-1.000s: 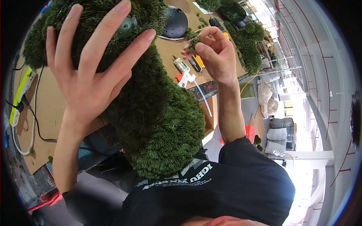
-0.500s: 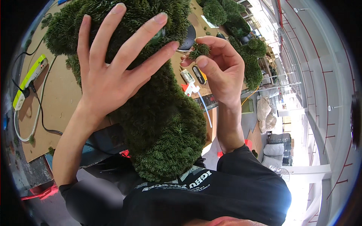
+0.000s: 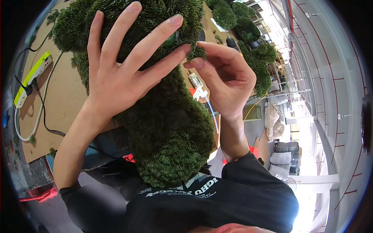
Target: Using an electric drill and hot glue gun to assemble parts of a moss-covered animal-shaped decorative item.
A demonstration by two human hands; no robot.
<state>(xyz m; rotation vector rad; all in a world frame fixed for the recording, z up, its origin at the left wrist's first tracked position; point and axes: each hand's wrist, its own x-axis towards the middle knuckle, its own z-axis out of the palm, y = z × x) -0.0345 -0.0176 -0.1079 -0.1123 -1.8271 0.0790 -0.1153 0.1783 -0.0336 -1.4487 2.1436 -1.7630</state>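
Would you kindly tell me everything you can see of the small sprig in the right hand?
The small sprig is green and tufted, with fine leaflets that look like plastic. The right hand pinches it between thumb and forefinger. It is right beside a fingertip of the spread left hand, at the edge of the large foliage mass; whether it touches either is unclear.

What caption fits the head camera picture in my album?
Left hand spread over bushy greenery, right hand pinching a small green sprig at its edge.
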